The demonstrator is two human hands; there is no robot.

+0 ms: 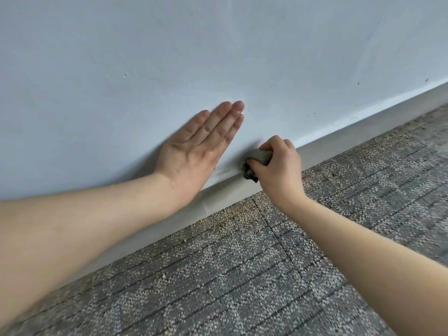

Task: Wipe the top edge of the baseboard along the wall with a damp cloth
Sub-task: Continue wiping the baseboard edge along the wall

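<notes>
Right hand [278, 166] had the bunched grey cloth [258, 159] gripped in curled fingers, pressed on the baseboard [339, 141] top edge. Left hand [198, 146] lay flat on the wall [218, 44], fingers together.

cloth [258, 163]: grey-brown, darker at lower end, wadded, gripped in right hand [278, 167], pressed onto baseboard top edge | baseboard [363, 129]: pale grey strip, runs lower-left to upper-right between wall [291, 57] and carpet [242, 275]

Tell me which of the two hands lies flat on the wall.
The left hand, fingers straight on the wall; the right hand instead grips the cloth at the baseboard.
</notes>
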